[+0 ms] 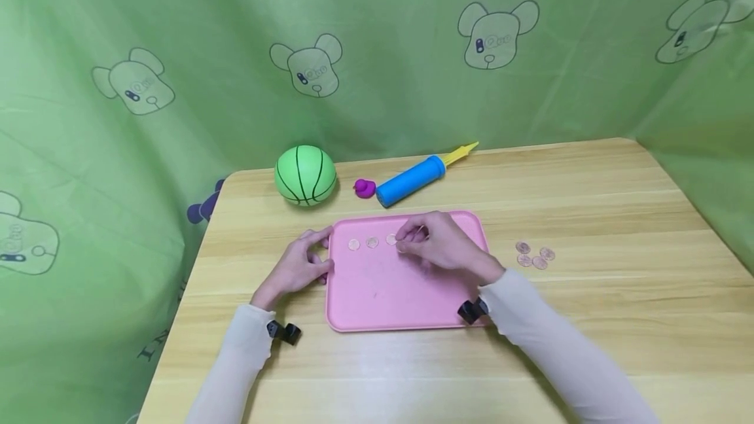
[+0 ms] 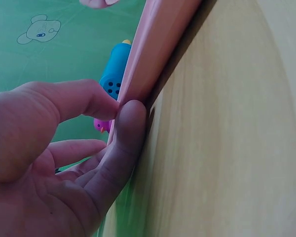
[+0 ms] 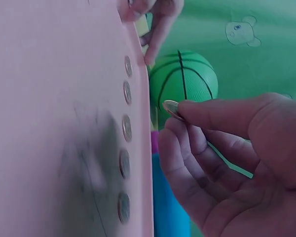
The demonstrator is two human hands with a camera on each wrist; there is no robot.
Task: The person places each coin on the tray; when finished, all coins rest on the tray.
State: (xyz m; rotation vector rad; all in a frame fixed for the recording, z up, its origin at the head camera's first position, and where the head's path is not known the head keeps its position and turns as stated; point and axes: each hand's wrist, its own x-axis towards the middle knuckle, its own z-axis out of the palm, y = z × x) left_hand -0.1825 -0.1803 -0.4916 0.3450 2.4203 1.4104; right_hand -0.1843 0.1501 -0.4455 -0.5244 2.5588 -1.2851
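A pink tray (image 1: 377, 300) lies on the table, with a row of several coins (image 3: 127, 128) along its far side. My right hand (image 1: 438, 241) is above the tray near that row. It pinches one more coin (image 3: 172, 108) between thumb and fingers, apart from the tray floor in the right wrist view. My left hand (image 1: 297, 264) is at the tray's left edge. In the left wrist view its thumb and a finger (image 2: 130, 118) grip the rim. The head view hides part of the row behind the right hand.
Several loose coins (image 1: 540, 262) lie on the wooden table (image 1: 618, 319) right of the tray. Behind it stand a green ball (image 1: 305, 175), a purple toy duck (image 1: 365, 188) and a blue hand pump (image 1: 412, 180) with a yellow end. A green curtain (image 1: 389, 110) hangs beyond.
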